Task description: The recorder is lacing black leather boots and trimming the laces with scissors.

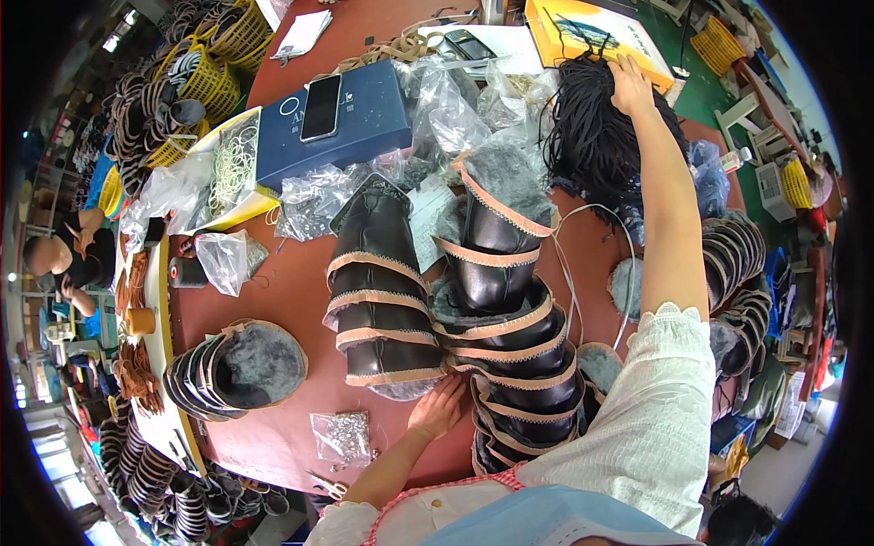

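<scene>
Black laces [590, 129] under the right hand [631, 88]

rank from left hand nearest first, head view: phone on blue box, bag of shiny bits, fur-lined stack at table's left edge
1. Bag of shiny bits, left of the left hand
2. Fur-lined stack, farther left
3. Phone, farthest, atop the blue box

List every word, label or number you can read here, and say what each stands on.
I don't copy printed wording; it stands here:
Dark blue box: pale lettering, partly hidden by a phone.
Yellow box by the right hand: print too small to read.
White sheet between the black stacks: lines too small to read.
</scene>
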A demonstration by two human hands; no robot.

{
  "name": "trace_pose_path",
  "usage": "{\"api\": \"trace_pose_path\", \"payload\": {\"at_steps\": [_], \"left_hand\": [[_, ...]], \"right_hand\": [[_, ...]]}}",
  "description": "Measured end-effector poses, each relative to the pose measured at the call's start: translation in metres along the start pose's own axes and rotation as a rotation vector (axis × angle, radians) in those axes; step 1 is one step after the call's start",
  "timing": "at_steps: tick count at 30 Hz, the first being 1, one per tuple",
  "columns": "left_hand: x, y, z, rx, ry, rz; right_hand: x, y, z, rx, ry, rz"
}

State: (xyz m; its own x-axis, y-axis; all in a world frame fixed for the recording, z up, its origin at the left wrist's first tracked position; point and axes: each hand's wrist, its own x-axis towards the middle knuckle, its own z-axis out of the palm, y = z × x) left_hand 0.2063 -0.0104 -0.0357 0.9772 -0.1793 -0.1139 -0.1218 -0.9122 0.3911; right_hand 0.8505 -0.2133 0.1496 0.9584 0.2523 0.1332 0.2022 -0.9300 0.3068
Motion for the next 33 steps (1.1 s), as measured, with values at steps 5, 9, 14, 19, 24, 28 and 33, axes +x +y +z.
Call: {"api": "trace_pose_path", "payload": {"at_steps": [5, 9, 14, 19, 24, 28, 33], "left_hand": [[0.007, 0.005, -0.001, -0.059, 0.014, 0.022], [0.006, 0.004, -0.001, -0.041, 0.034, 0.014], [0.003, 0.005, -0.003, -0.03, 0.023, -0.011], [0.0, 0.003, 0.002, -0.058, 0.109, 0.013], [-0.007, 0.002, 0.007, -0.058, 0.216, 0.057], [-0.009, 0.015, 0.002, -0.321, 0.265, -0.053], [-0.069, -0.003, -0.047, -0.445, 0.592, -0.341]], "right_hand": [[0.002, -0.011, 0.028, -0.062, 0.038, 0.124], [-0.026, -0.008, 0.018, -0.188, 0.245, -0.012], [-0.087, 0.044, -0.018, 0.04, 0.227, -0.098], [-0.134, 0.133, -0.085, 0.202, 0.532, 0.02], [-0.194, 0.18, -0.208, 0.533, 0.616, 0.223], [-0.221, 0.242, -0.259, 0.859, 0.631, -0.044], [-0.354, 0.111, -0.374, 0.859, 0.285, 0.08]]}}
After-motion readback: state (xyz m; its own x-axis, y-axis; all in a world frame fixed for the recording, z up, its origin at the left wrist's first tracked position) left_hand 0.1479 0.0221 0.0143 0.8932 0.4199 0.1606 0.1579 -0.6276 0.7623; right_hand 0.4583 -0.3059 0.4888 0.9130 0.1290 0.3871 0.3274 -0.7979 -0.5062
